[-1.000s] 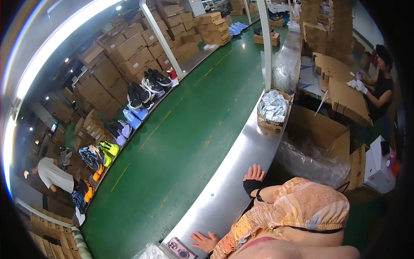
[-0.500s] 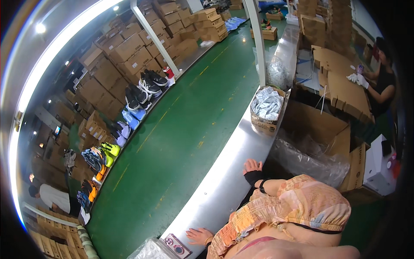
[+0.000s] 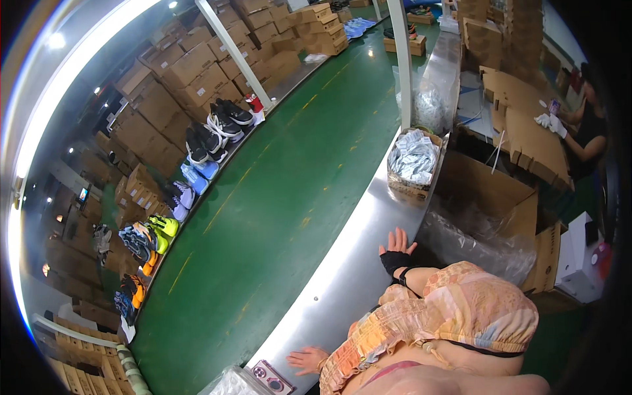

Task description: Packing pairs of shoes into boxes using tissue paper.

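My left hand lies on the metal ledge beside the green conveyor belt, its fingers apart and nothing in it. Close by is a small pinkish rectangular device with a round part on its face, next to clear plastic bags. Farther up the same ledge, my right hand rests with spread fingers and a black band round the wrist. It too holds nothing. Beyond it stands an open carton filled with small white packets.
Across the green belt, several shoes line the far ledge before stacked cartons. A metal post rises behind the packet carton. To the right are a large open box with plastic sheeting and a co-worker wearing white gloves.
The fingers of my right hand have spread and now point more toward the packet carton. My left hand stays on the ledge. The whole view has shifted slightly.
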The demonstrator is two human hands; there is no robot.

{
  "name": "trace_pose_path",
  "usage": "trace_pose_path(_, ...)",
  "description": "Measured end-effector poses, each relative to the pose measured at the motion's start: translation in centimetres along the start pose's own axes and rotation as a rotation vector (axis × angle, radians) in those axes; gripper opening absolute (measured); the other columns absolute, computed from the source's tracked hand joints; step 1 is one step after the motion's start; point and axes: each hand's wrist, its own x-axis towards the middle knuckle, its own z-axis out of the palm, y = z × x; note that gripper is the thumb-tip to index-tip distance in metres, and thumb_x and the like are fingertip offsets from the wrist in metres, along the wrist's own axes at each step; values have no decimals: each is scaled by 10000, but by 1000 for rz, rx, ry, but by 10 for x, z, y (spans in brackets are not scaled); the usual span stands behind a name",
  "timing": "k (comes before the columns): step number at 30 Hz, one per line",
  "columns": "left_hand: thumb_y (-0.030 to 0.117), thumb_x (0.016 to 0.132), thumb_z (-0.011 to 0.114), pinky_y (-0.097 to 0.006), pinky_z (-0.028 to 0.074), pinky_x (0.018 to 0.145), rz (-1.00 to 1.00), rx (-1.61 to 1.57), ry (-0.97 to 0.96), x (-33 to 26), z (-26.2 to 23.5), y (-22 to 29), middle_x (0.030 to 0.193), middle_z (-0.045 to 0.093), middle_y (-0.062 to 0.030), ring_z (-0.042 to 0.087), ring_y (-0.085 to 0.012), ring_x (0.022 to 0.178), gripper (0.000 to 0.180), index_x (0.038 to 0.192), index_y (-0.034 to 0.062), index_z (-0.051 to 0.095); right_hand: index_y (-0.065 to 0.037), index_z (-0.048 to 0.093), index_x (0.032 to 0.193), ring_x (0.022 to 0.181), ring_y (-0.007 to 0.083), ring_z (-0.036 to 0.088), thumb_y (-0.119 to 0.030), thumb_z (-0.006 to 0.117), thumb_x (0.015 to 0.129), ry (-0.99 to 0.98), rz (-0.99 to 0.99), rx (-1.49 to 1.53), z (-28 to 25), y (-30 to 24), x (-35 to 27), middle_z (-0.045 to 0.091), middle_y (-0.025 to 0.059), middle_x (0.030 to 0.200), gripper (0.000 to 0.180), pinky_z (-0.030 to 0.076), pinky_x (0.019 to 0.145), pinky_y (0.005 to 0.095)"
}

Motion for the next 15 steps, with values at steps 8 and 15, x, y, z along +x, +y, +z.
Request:
trace_pose_path(8, 248, 831, 369, -553, 153, 967, 30, 15, 86, 0, -3, -3, 1339, 306, -86, 250, -254, 1255, 453, 1251, 80, 356, -121, 400, 1189, 1275, 223, 142, -391, 512, 723, -1, -23, -38, -1, -3, -3, 212, 78, 1352, 551, 105, 922, 652)
trace_pose_path(15, 245, 846, 356, -546, 151, 972, 52, 41, 35, -4, -19, 6, 1340, 307, -87, 248, -250, 1256, 435, 1249, 80, 363, -112, 402, 1186, 1272, 229, 146, -392, 517, 718, -9, -23, -24, 4, 6, -2, 219, 91, 1347, 557, 103, 921, 654)
